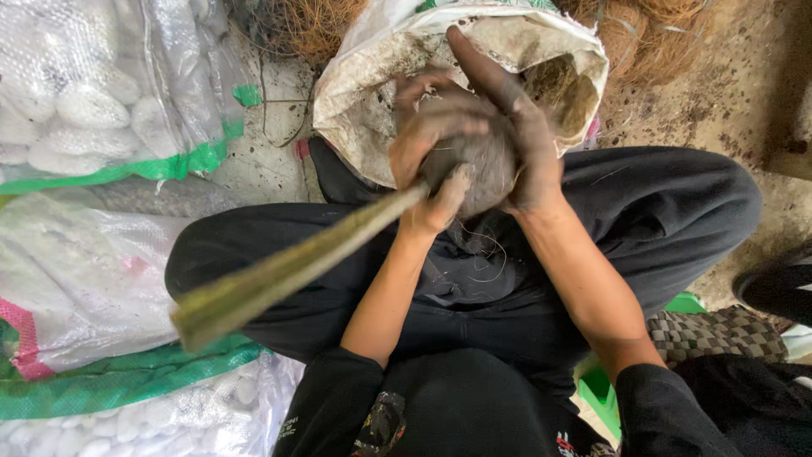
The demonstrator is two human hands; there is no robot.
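Head view: you're cradling a husked coconut point(482, 165) over your lap, right hand point(520, 135) wrapped around its far side, left hand point(431, 148) curled over it, gripping a long green stick point(288, 267). It's probably hard, heavyish and fibrous; hold it around the middle.

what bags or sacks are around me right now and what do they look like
Open woven sack: just past the knees, dirty white, mouth rolled back, brown fibre inside.
Clear sack: upper left, green band, full of white lumps.
White sack: left, lying flat, pink and green edging.
Clear bag: bottom left, white lumps inside.
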